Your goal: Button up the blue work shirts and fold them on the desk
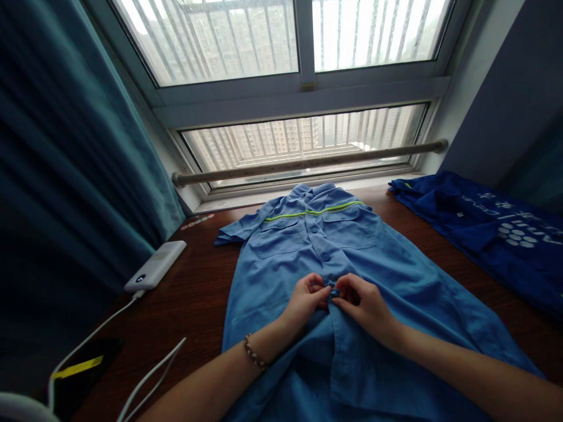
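Observation:
A light blue short-sleeved work shirt [281, 275] with a yellow-green stripe lies front up on the brown table, its collar toward the window. My left hand [309, 296] and my right hand [361, 298] meet at the front placket, fingertips pinching the cloth around a button. Above them, more buttons run up to the collar, and the placket looks closed there. Below my hands the front edge hangs loose and the cloth is folded. The button between my fingers is mostly hidden.
A white power bank [156, 266] with a plugged-in white cable [94, 331] lies at the left. At the right is a dark blue printed garment [492, 228]. Behind the table are a barred window and a metal rail [308, 163]; a blue curtain [88, 129] hangs left.

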Available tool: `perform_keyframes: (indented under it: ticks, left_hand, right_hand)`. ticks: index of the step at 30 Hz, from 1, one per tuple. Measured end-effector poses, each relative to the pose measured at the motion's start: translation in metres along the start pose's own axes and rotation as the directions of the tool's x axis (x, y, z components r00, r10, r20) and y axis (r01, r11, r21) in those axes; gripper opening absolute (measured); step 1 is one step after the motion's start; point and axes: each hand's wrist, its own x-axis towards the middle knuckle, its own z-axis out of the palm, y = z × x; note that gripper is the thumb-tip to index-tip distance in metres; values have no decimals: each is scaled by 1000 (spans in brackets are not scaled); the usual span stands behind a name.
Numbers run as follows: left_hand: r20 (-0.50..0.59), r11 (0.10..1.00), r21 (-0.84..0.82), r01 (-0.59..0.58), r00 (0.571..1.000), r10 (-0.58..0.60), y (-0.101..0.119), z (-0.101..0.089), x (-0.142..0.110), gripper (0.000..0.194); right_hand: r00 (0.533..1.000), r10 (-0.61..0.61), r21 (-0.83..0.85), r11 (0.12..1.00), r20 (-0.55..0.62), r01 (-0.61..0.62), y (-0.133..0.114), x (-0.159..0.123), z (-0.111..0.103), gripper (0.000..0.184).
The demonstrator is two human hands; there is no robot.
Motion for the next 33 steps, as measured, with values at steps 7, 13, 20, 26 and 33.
perform_keyframes:
  ticks: [7,13,20,26,33]
  left_hand:
    - [-8,991,-131,-5,1000,4,-3,-1,3,49]
    - [33,983,-177,-38,998,44,-6,0,3,50]
    - [81,996,-59,-69,994,74,-2,-1,3,45]
    - [202,985,57,-160,969,146,5,1,-2,45]
    - [301,976,87,-200,939,166,3,0,-4,40]
  right_hand:
    - [995,100,190,976,19,-102,3,3,0,23]
    - [982,161,465,865,102,-190,12,8,3,30]
    - [956,247,512,808,155,-292,12,11,0,31]
    - [935,289,556,752,205,-354,11,12,-2,33]
    - [889,340,609,648,306,-457,12,11,-1,35]
